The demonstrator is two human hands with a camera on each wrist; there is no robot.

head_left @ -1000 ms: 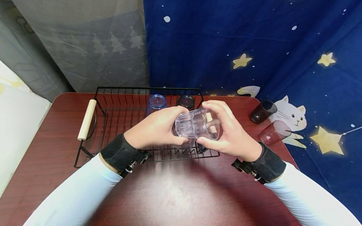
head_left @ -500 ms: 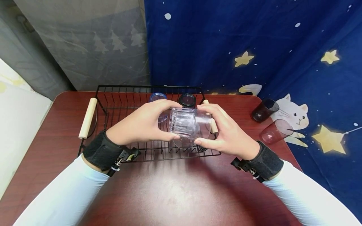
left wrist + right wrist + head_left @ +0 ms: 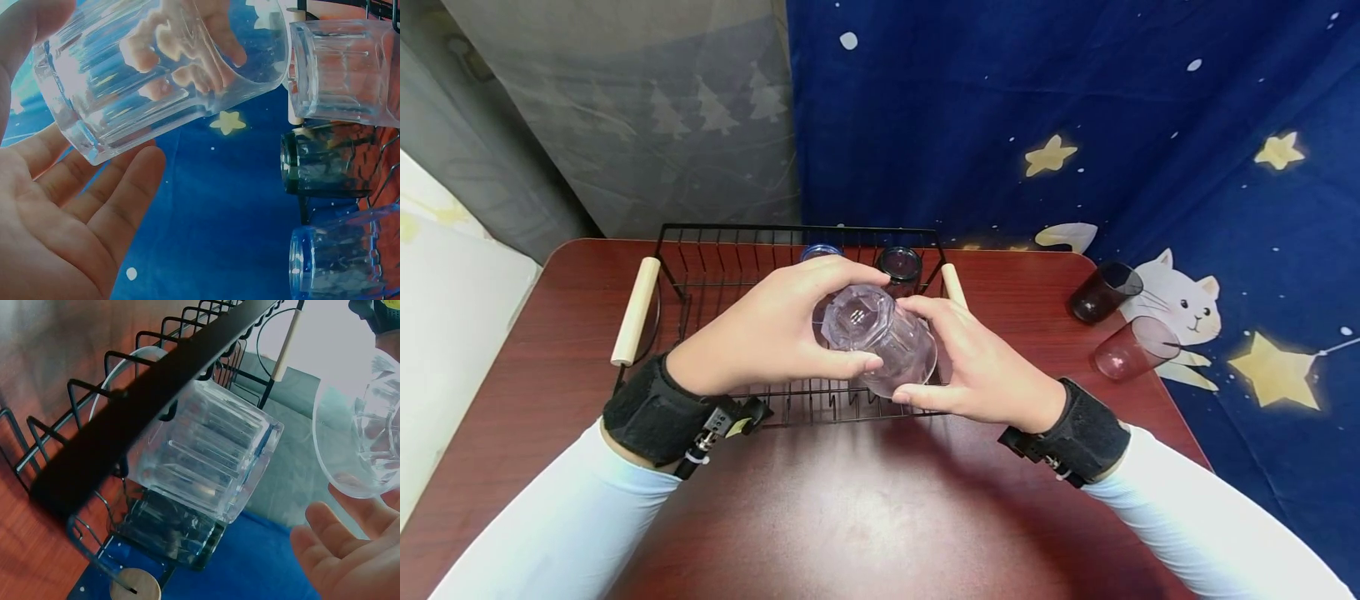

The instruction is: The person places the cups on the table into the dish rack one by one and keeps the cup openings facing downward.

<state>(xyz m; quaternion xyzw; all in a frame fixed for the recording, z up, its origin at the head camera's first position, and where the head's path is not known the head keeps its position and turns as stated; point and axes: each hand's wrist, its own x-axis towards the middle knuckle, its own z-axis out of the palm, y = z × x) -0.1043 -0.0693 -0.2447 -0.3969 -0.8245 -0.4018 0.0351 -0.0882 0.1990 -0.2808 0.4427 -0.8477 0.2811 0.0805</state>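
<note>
A clear faceted drinking glass (image 3: 859, 321) is held in the air above the black wire dish rack (image 3: 805, 392), tilted with its base up and to the left. My left hand (image 3: 775, 333) grips it around the base end, thumb on the near side and fingers on the far side. My right hand (image 3: 981, 358) holds it nearer the rim; some of its fingers (image 3: 328, 528) stand away from the wall. Upside down in the rack are a blue glass (image 3: 337, 259), a dark glass (image 3: 900, 265) and another clear glass (image 3: 200, 453), which the held one mostly hides from the head view.
On the table (image 3: 865, 517) at the far right, a black tumbler (image 3: 1103, 293) and a reddish tumbler (image 3: 1135, 348) stand upright. The rack has wooden handles, one at its left (image 3: 636, 312) and one at its right. Curtains hang behind the table.
The clear glass has moved slightly left and turned so its base faces up toward the head camera. Both hands have shifted left with it. The rack and the tumblers have stayed put.
</note>
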